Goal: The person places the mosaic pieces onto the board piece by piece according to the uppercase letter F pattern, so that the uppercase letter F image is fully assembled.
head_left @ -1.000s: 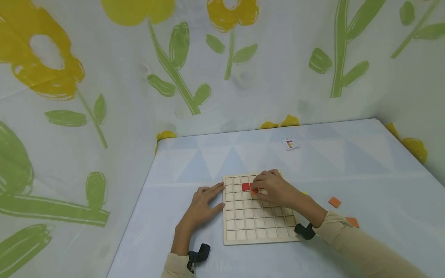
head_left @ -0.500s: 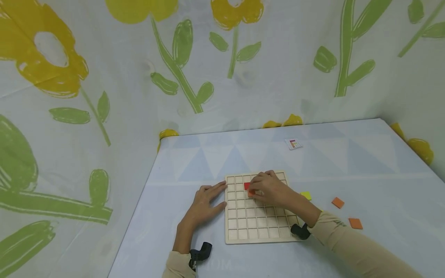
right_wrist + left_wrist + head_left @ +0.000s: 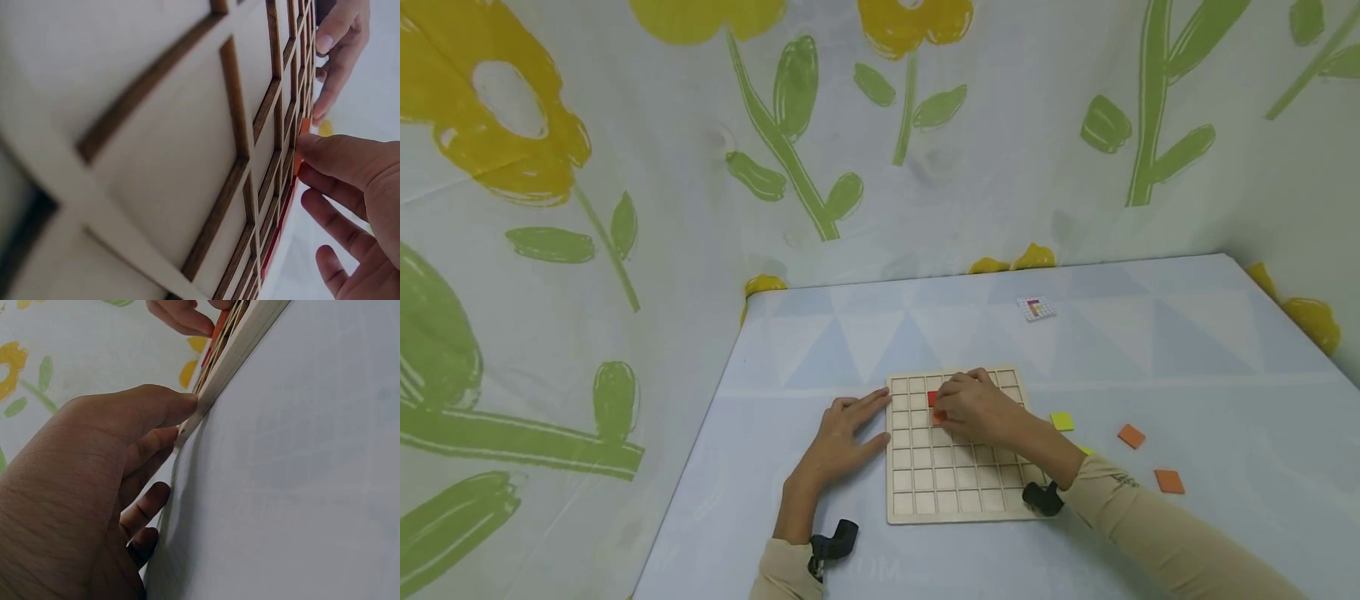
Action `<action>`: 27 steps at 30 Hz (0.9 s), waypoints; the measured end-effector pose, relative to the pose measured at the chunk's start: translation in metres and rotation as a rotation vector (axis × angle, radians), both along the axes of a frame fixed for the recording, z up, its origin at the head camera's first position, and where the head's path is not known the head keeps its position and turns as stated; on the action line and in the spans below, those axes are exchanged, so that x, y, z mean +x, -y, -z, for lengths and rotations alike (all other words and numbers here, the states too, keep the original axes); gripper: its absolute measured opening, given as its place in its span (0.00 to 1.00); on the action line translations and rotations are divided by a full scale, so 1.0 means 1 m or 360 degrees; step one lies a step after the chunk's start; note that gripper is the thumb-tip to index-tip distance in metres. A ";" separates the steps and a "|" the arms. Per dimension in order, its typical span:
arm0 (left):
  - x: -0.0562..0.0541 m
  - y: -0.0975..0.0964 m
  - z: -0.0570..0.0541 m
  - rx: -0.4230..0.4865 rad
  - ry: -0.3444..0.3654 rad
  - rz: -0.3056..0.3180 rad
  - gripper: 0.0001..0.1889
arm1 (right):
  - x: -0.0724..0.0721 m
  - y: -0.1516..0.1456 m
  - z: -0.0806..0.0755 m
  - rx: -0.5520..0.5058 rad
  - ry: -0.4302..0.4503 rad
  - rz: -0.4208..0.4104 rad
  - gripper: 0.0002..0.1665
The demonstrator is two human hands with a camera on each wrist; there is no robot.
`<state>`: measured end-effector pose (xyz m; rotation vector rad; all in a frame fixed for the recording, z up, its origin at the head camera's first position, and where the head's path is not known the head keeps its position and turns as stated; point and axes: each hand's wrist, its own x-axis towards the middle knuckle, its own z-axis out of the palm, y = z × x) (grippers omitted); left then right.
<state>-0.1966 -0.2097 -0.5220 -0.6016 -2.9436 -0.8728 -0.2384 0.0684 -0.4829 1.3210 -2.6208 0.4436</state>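
Observation:
A square wooden grid board (image 3: 943,481) lies flat on the table. My right hand (image 3: 981,410) pinches an orange square tile (image 3: 937,418) between thumb and fingers, at a cell just below a red tile (image 3: 932,398). In the right wrist view the orange tile (image 3: 305,125) sits slightly tilted at the grid, and the red tile strip (image 3: 278,228) lies beside it, partly behind the fingers. My left hand (image 3: 841,443) rests at the board's left edge with fingers extended. In the left wrist view its thumb touches the side of the board (image 3: 215,384).
Right of the board lie a yellow tile (image 3: 1062,422), part of another yellow tile (image 3: 1086,450) by the sleeve, and two orange tiles (image 3: 1131,436) (image 3: 1168,482). A small patterned card (image 3: 1036,308) lies farther back. A flower-printed curtain (image 3: 985,192) borders the table.
My right hand has shifted a little left over the board with the orange tile, which now sits lower against the grid. Yellow tiles show more fully. My left hand stays put.

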 end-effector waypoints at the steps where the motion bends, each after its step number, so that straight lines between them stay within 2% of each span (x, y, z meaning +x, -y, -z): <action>1: 0.000 0.000 0.000 0.0003 0.0006 0.0000 0.32 | 0.000 0.000 0.000 0.0003 -0.0015 -0.0006 0.10; 12: -0.001 0.001 0.001 -0.0003 0.0006 -0.0005 0.32 | 0.002 0.001 -0.002 0.0102 -0.0048 -0.0012 0.07; 19: -0.003 -0.001 -0.001 0.0008 0.0010 -0.0016 0.32 | 0.011 -0.014 -0.016 -0.0159 0.0057 0.0014 0.12; 27: -0.001 -0.001 -0.002 -0.0008 0.0052 -0.0027 0.32 | 0.020 -0.046 -0.022 -0.0206 0.0084 0.0136 0.14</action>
